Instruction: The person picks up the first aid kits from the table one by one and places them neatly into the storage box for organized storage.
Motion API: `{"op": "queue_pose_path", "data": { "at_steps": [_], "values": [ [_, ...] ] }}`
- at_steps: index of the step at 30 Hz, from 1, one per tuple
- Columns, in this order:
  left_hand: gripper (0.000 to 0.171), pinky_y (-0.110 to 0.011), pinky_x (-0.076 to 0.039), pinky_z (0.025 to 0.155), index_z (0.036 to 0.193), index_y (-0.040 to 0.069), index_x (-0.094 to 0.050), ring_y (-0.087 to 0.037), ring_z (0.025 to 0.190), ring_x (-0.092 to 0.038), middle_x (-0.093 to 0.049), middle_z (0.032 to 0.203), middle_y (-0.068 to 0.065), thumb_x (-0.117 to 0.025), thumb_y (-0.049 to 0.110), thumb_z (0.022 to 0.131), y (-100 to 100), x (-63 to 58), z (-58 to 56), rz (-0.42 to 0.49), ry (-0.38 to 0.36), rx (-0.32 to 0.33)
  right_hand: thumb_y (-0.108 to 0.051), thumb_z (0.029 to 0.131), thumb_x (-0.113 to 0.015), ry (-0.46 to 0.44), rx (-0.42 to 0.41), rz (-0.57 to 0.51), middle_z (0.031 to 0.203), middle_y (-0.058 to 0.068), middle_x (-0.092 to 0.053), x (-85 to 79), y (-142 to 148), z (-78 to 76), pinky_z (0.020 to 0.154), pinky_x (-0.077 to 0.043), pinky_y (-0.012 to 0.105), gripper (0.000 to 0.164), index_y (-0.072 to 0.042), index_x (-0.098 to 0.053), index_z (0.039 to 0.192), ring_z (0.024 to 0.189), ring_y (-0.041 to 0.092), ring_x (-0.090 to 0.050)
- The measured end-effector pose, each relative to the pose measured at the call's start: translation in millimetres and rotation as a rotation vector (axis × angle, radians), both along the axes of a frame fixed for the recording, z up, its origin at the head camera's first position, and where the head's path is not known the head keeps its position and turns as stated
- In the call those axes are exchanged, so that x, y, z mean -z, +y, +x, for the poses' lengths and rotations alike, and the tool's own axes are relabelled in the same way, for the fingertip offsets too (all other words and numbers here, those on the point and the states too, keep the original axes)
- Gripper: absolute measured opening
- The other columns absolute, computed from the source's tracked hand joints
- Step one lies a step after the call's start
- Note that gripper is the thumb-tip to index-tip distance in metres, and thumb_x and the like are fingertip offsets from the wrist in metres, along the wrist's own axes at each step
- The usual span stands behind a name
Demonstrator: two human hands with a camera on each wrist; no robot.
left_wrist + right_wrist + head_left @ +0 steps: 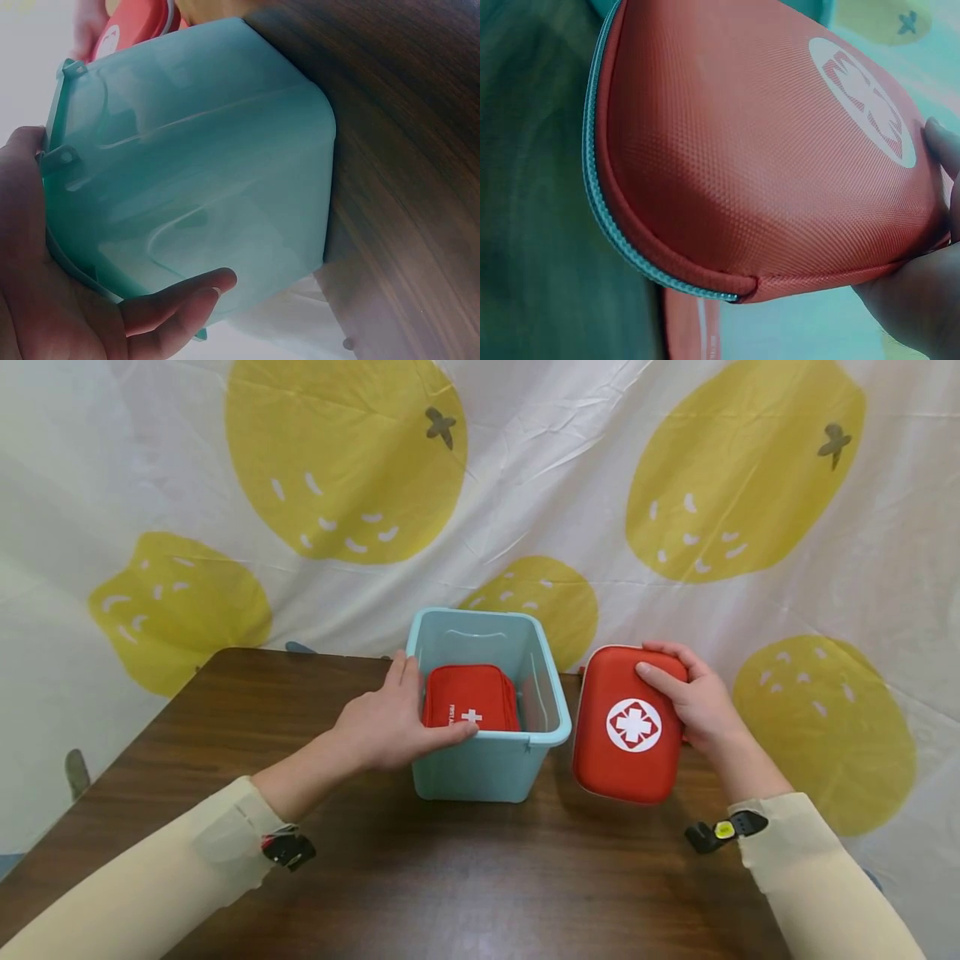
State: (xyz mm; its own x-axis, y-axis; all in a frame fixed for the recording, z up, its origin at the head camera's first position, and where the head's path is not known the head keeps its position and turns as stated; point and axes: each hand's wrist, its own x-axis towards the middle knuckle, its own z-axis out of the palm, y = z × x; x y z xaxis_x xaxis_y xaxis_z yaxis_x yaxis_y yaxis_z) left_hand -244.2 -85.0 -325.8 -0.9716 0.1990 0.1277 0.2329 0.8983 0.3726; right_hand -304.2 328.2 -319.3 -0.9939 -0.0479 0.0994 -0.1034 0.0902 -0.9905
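Note:
A light-blue plastic bin (pixel 468 768) stands upright on the wooden table. Inside it is a red first-aid pouch (pixel 471 693) with a white cross, partly hidden by the front rim. My left hand (pixel 386 714) rests on the bin's near left corner, thumb along the front rim and straight fingers against the left side. To the right of the bin, my right hand (pixel 690 702) grips a red hard-shell first-aid case (pixel 626 768) by its upper right edge, thumb on the front face. A zipper (pixel 604 206) runs round the case's edge in the right wrist view.
The dark wooden table (pixel 337 877) extends under and in front of the bin. Behind it hangs a white curtain (pixel 540 485) printed with yellow lemons. A red strip (pixel 682 322) shows below the case in the right wrist view.

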Motion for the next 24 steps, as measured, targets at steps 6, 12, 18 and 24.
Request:
{"op": "queue_pose_path", "data": {
  "at_steps": [6,12,18,24],
  "values": [
    [0.125,-0.033,-0.052,0.059,0.160,0.008,-0.015,-0.025,0.099,-0.065,-0.016,0.167,-0.007,-0.049,0.092,0.073,0,0.3,-0.1,0.000,-0.010,-0.002,-0.030,0.091,-0.077,0.049,0.041,0.014,0.111,0.001,-0.064,-16.0,0,3.6,0.068,-0.061,0.032,0.057,-0.024,-0.053,0.142,0.078,0.016,-0.072],
    [0.125,-0.033,-0.052,0.060,0.159,0.009,-0.016,-0.024,0.093,-0.066,-0.019,0.165,-0.006,-0.050,0.093,0.073,0,0.4,0.2,-0.002,-0.006,-0.004,-0.028,0.091,-0.078,0.076,0.021,-0.019,0.113,0.004,-0.063,-30.4,0,6.8,0.068,-0.062,0.034,0.056,-0.024,-0.054,0.142,0.079,0.017,-0.073],
    [0.122,-0.033,-0.051,0.058,0.157,0.009,-0.018,-0.023,0.088,-0.065,-0.021,0.163,-0.005,-0.050,0.092,0.073,1,-0.1,0.2,0.005,0.007,-0.005,-0.016,0.091,-0.078,0.164,-0.010,-0.097,0.110,0.005,-0.065,-43.7,-6,8.5,0.066,-0.061,0.031,0.053,-0.017,-0.057,0.139,0.079,0.017,-0.073],
    [0.121,-0.033,-0.051,0.058,0.156,0.010,-0.019,-0.022,0.087,-0.065,-0.024,0.160,-0.005,-0.052,0.091,0.073,1,0.5,-0.6,0.012,0.008,-0.004,-0.014,0.090,-0.078,0.205,-0.023,-0.108,0.109,0.005,-0.066,-52.5,-12,13.3,0.067,-0.061,0.032,0.048,-0.017,-0.062,0.136,0.082,0.018,-0.073]
  ]
}}
